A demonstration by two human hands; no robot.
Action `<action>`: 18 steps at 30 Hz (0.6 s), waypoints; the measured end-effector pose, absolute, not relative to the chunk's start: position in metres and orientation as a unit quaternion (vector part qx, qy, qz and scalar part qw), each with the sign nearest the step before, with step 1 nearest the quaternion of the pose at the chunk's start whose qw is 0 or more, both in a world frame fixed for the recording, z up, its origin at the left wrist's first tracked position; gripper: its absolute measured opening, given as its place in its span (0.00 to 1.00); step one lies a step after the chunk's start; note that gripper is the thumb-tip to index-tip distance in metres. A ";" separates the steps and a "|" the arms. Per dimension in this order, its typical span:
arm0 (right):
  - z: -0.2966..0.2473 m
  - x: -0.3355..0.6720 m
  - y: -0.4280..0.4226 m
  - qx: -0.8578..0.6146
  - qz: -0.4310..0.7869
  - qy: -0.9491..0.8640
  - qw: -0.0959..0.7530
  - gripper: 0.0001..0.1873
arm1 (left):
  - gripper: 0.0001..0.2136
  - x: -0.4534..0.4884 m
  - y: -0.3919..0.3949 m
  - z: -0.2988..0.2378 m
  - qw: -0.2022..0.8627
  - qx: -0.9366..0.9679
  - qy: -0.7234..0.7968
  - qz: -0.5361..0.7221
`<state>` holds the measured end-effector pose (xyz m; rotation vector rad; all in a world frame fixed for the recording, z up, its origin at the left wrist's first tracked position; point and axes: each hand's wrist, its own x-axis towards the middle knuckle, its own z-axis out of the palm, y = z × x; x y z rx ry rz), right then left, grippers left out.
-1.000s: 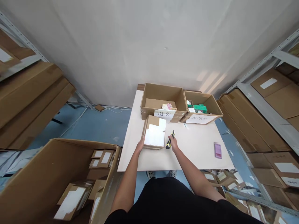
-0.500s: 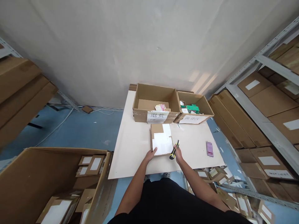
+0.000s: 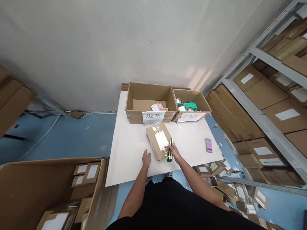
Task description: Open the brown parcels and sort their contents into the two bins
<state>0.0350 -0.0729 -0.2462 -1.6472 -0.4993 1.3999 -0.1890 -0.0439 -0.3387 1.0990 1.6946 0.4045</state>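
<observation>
A brown cardboard parcel (image 3: 156, 140) lies at an angle on the white table (image 3: 129, 143). Clear tape runs over its upper face, along with a white label. My right hand (image 3: 176, 152) grips a yellow-and-black box cutter (image 3: 170, 150), with its fingers at the parcel's right side. Just left of the parcel, my left hand (image 3: 146, 157) is held apart from it, thumb and fingers loosely spread with nothing in them. Whether the cutter's blade is out is too small to tell.
Behind the parcel stand two open cartons with handwritten signs, a larger one (image 3: 134, 116) and a smaller one (image 3: 203, 108) holding green and white boxes. A blurred purple item (image 3: 208, 145) lies on the table's right. A large carton (image 3: 103, 179) stands left; loaded shelving (image 3: 275, 121) lines the right.
The parcel has been turned over and rotated; its taped face shows instead of the one with the large white sheet. My left hand has let go of it. The box cutter stays in my right hand.
</observation>
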 end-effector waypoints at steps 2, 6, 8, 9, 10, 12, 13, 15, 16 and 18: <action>-0.250 0.035 -0.074 -0.671 0.558 -0.219 0.437 0.27 | 0.29 -0.199 -0.025 -0.321 0.447 0.478 0.725 0.214; -0.247 0.045 -0.074 -0.669 0.552 -0.289 0.405 0.31 | 0.35 -0.199 0.025 -0.275 0.333 0.694 0.600 0.219; -0.243 0.045 -0.072 -0.667 0.546 -0.311 0.401 0.32 | 0.46 -0.191 0.047 -0.259 0.325 0.788 0.509 0.121; -0.241 0.044 -0.070 -0.668 0.543 -0.314 0.400 0.32 | 0.51 -0.186 0.055 -0.255 0.322 0.810 0.486 0.065; -0.239 0.042 -0.066 -0.674 0.539 -0.317 0.392 0.32 | 0.55 -0.181 0.060 -0.253 0.318 0.822 0.472 0.016; -0.235 0.038 -0.055 -0.702 0.520 -0.336 0.353 0.30 | 0.60 -0.171 0.064 -0.255 0.307 0.824 0.473 -0.046; -0.231 0.036 -0.047 -0.720 0.501 -0.357 0.322 0.29 | 0.61 -0.166 0.063 -0.257 0.304 0.821 0.480 -0.059; -0.224 0.032 -0.025 -0.751 0.442 -0.421 0.251 0.25 | 0.63 -0.158 0.057 -0.262 0.310 0.809 0.496 -0.061; -0.220 0.029 -0.012 -0.763 0.407 -0.455 0.213 0.24 | 0.64 -0.154 0.052 -0.264 0.318 0.802 0.502 -0.057; -0.212 0.023 0.016 -0.778 0.342 -0.510 0.131 0.22 | 0.63 -0.148 0.044 -0.266 0.333 0.789 0.513 -0.048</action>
